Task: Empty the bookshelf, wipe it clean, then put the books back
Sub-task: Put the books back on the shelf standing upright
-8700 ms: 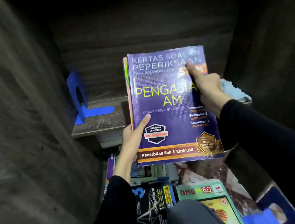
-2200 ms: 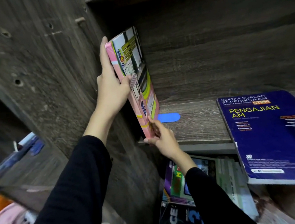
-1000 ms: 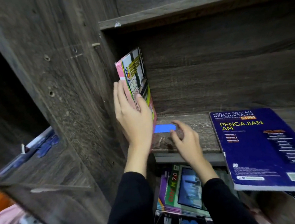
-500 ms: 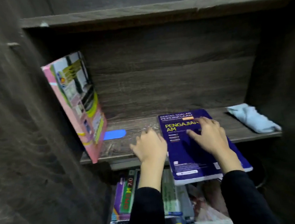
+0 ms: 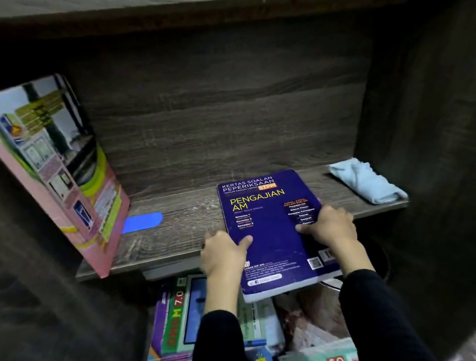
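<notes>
A dark blue book (image 5: 272, 235) titled "Pengajian Am" lies flat on the wooden shelf (image 5: 183, 231), its near half sticking out past the front edge. My left hand (image 5: 224, 250) grips its left edge and my right hand (image 5: 331, 226) grips its right edge, thumbs on the cover. A pink book (image 5: 61, 176) stands tilted against the left wall of the shelf, with the flat base of a blue bookend (image 5: 143, 221) showing beside it.
A light blue cloth (image 5: 367, 184) lies crumpled at the right end of the shelf. Below the shelf, several books (image 5: 176, 324) are piled on the floor, some marked "OMG M". Dark wooden side walls close in on both sides.
Both hands left the pink book, which now leans alone at the left, and moved right onto the blue book. Since half a second ago they have closed on its two side edges.
</notes>
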Action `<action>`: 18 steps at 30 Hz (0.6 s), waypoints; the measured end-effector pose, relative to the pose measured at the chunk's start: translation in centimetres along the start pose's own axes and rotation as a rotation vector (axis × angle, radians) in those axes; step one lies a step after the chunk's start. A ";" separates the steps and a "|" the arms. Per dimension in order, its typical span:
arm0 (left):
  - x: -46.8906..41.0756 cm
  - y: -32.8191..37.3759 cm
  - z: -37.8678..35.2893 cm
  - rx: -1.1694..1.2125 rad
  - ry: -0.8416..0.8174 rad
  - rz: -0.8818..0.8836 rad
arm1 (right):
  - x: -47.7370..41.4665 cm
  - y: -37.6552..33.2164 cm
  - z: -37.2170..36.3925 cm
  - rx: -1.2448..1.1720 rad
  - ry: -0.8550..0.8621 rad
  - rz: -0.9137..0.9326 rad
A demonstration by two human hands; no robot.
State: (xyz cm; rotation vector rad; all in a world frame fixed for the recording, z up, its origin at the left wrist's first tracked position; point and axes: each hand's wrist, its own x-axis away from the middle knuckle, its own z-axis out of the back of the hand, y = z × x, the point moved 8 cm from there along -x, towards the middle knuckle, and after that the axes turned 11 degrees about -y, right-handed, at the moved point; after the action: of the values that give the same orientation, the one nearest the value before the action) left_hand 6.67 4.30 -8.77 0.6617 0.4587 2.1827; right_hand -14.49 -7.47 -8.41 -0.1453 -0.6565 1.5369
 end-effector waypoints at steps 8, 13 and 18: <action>-1.2 -1.8 -1.1 0.167 -0.077 -0.027 | 0.0 1.2 -0.7 -0.238 -0.064 -0.142; -1.9 -3.2 -0.8 0.357 -0.096 -0.025 | -0.7 2.3 -1.8 -0.501 -0.144 -0.070; -3.1 -4.6 -1.4 0.553 -0.234 -0.054 | 0.6 0.1 -4.1 -0.980 -0.519 0.096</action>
State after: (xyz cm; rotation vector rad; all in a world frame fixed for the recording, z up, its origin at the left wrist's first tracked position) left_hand 10.24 4.56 -13.21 1.1695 0.9552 1.8968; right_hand -12.69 -5.60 -11.63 -0.5253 -1.8067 1.2195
